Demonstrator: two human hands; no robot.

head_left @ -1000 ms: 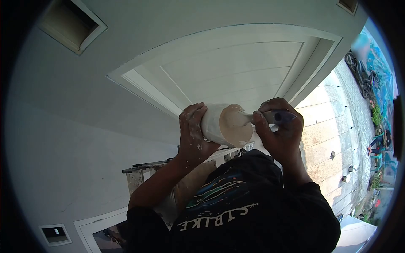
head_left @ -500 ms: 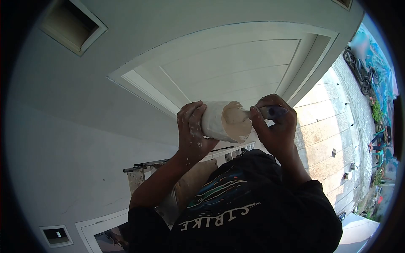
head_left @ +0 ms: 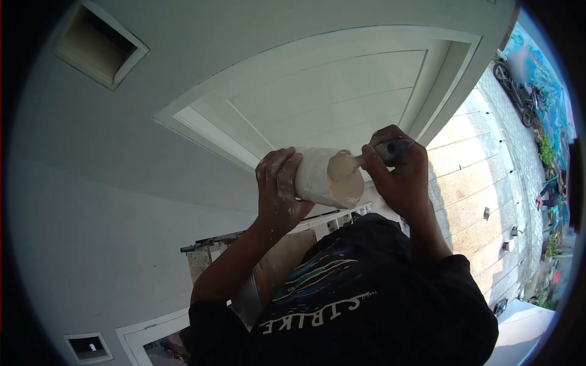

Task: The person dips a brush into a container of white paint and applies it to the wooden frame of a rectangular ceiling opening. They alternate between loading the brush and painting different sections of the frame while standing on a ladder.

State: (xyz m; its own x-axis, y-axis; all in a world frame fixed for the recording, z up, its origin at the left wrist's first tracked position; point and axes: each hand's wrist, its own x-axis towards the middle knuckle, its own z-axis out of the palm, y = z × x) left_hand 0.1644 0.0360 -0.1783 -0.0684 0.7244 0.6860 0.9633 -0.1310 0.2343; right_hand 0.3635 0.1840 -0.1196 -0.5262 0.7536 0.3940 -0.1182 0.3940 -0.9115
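From my remote feed, nearest the lens at 6 o'clock, a black T-shirt with white lettering and a blue-green graphic (head_left: 342,293) fills the lower frame. Above it, just past centre, my paint-flecked left hand (head_left: 278,189) wraps its fingers closed around the back end of a cream-smeared, paste-coated cylindrical tub (head_left: 320,177), which lies tilted on its side with the open mouth facing 3 o'clock. At 2 o'clock from the tub, my right hand (head_left: 400,177) is clenched around the dark handle of a putty-caked scraper (head_left: 372,155); its pale blade dips into the tub's mouth, touching the beige filler inside.

Below the hands, toward 7 o'clock, the paint-spattered metal top of a stepladder (head_left: 213,244) shows between forearm and shirt, with a brown wooden board (head_left: 274,268) beside it.

Behind everything stands a pale grey rendered wall (head_left: 110,201). A white panelled garage-style door in a white frame (head_left: 329,97) spans 12 o'clock, a recessed rectangular vent opening (head_left: 97,46) sits at 10 o'clock, and a small white-framed window (head_left: 91,348) at 7 o'clock.

Farthest off, at 3 o'clock, a beige tiled forecourt (head_left: 482,183) runs to a parked motorcycle (head_left: 516,91) and green plants (head_left: 546,152) along a painted blue wall (head_left: 549,91).
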